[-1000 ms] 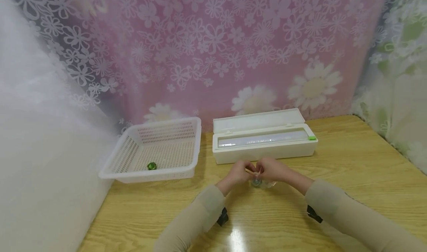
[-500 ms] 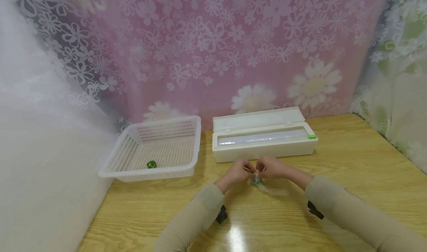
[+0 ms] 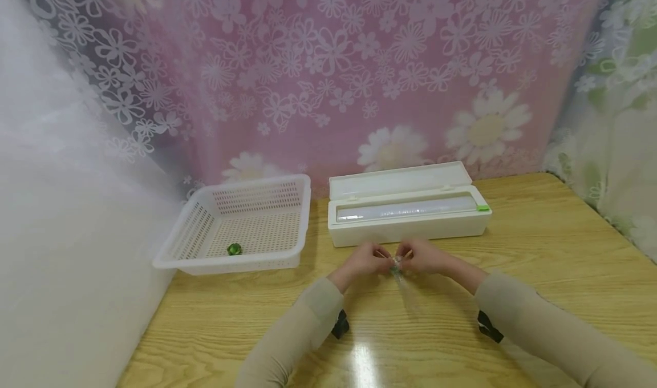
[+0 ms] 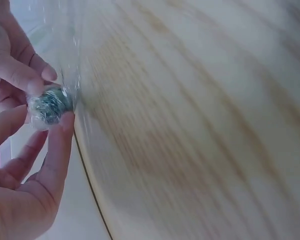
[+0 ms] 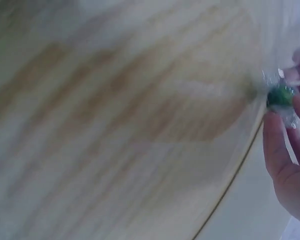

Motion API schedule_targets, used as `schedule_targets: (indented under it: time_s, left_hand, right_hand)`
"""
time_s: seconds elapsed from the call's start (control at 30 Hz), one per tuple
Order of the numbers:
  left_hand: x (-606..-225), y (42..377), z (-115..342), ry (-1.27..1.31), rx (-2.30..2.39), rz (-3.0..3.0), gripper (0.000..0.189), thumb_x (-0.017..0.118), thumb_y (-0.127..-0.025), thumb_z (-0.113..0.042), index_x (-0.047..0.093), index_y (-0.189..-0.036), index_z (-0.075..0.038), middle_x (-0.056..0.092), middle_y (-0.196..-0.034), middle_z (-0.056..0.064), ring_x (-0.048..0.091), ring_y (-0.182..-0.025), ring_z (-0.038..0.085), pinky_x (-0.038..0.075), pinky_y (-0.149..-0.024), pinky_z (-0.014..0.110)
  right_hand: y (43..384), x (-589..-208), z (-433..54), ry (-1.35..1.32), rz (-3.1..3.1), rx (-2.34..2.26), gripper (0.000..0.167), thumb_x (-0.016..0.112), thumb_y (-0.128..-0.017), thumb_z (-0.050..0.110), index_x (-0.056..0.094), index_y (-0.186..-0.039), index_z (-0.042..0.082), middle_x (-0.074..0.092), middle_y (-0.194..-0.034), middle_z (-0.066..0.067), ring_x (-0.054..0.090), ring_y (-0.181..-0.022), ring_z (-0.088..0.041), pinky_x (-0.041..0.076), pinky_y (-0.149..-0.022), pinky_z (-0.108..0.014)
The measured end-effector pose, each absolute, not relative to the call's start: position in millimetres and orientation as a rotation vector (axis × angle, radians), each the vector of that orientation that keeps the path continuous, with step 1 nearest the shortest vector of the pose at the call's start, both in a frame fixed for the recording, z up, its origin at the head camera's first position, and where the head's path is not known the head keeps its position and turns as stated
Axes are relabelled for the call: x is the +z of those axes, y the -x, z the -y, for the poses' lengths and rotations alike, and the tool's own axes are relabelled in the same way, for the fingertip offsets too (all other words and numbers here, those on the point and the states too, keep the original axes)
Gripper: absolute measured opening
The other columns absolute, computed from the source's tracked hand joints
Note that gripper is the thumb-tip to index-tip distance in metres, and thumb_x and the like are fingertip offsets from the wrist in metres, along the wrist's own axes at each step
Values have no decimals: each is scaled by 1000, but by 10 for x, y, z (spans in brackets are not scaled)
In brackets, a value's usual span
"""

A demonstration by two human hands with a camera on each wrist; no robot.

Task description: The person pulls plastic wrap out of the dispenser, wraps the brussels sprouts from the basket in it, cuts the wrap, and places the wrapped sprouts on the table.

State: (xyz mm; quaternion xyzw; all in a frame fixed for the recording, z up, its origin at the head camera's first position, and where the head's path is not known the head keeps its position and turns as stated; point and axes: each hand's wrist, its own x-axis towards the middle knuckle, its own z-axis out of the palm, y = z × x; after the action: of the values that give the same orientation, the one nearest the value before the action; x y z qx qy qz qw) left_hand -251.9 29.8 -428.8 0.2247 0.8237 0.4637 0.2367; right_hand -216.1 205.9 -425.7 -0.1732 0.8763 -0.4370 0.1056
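Observation:
Between both hands is a small round green bundle (image 4: 52, 106) wrapped in crinkled clear cling film. My left hand (image 3: 363, 261) pinches it from the left with curled fingertips and thumb. From the other side, the fingers of my right hand (image 3: 425, 258) pinch the same bundle, seen at the edge of the right wrist view. A loose tail of cling film (image 3: 408, 299) trails from it toward the table's near side. What lies inside shows only as dark green through the film.
Behind the hands stands a long white cling film box (image 3: 410, 228), lid raised, with a roll (image 3: 405, 210) inside and a green slider (image 3: 483, 208) at its right end. On the left, a white perforated basket (image 3: 303, 228) holds one small green round thing (image 3: 234, 249).
The bundle has been turned between the fingers. Its loose film has swung from the right, under the right hand, to hang toward the near side. Both hands stay in nearly the same place.

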Motion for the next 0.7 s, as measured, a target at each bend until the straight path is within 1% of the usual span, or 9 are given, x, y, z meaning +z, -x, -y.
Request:
schedule_targets:
  time_s: [0.07, 0.17, 0.27, 0.4, 0.47, 0.53, 0.6, 0.63, 0.7]
  left_hand:
    - [-4291, 2537, -310, -620, 1293, -2256, 14, 62, -83, -11, 63, -88, 1, 60, -75, 3, 56, -64, 12, 49, -57, 27]
    - [-4299, 2543, -329, -649, 1281, -2289, 9, 63, -81, -9, 64, -83, 0, 59, -71, 1, 54, -60, 11, 47, -53, 24]
    - [-4288, 2531, -340, -703, 1237, -2340, 6, 66, -78, -5, 63, -76, 0, 57, -67, -1, 50, -56, 9, 44, -49, 21]
    - [-4275, 2508, -351, -718, 1222, -2376, 10, 69, -74, -2, 60, -74, 0, 55, -66, -1, 48, -56, 9, 42, -49, 20]
    - [-4281, 2496, -355, -697, 1217, -2391, 13, 72, -72, -3, 59, -75, 0, 55, -67, -1, 47, -58, 9, 41, -50, 20]
    - [-4298, 2481, -361, -677, 1184, -2415, 17, 74, -70, -5, 58, -76, -2, 54, -69, -1, 48, -61, 9, 41, -53, 20]
    - [-4312, 2465, -367, -676, 1151, -2424, 19, 75, -70, -8, 58, -77, -3, 54, -71, -1, 48, -64, 9, 41, -55, 20]
    - [-4320, 2457, -369, -683, 1132, -2427, 20, 75, -69, -9, 58, -77, -4, 54, -71, -2, 48, -64, 9, 41, -56, 20]
    - [-4332, 2445, -371, -708, 1095, -2434, 21, 77, -68, -11, 58, -76, -6, 54, -71, -2, 47, -64, 9, 41, -56, 20]
  right_hand:
    - [2158, -4282, -2049, 486, -2631, -1306, 17, 64, -75, -3, 52, -88, -5, 55, -92, -17, 58, -83, -30, 50, -62, -32]
    - [2156, -4322, -2045, 507, -2672, -1296, 23, 64, -70, -8, 50, -87, -4, 55, -93, -18, 59, -81, -29, 50, -61, -30]
    - [2154, -4335, -2062, 580, -2654, -1289, 22, 63, -69, -9, 49, -85, -3, 55, -90, -16, 59, -81, -29, 50, -61, -29]
    - [2145, -4310, -2111, 615, -2595, -1311, 18, 58, -77, -1, 48, -92, -6, 54, -91, -16, 57, -84, -30, 49, -64, -31]
    - [2139, -4293, -2131, 600, -2579, -1307, 21, 54, -83, 5, 48, -98, -8, 55, -93, -17, 57, -84, -28, 49, -64, -32]
    - [2133, -4284, -2143, 601, -2571, -1273, 24, 51, -88, 9, 49, -103, -10, 57, -90, -16, 57, -78, -24, 48, -60, -32]
    - [2128, -4282, -2149, 612, -2575, -1217, 26, 50, -90, 13, 53, -104, -9, 58, -83, -12, 56, -68, -19, 47, -55, -30]
    - [2126, -4283, -2152, 626, -2571, -1193, 25, 50, -91, 14, 55, -103, -7, 58, -80, -9, 54, -64, -17, 46, -52, -29]
    - [2124, -4288, -2150, 669, -2585, -1150, 20, 51, -90, 14, 60, -97, -3, 58, -75, -4, 50, -60, -12, 44, -52, -26]
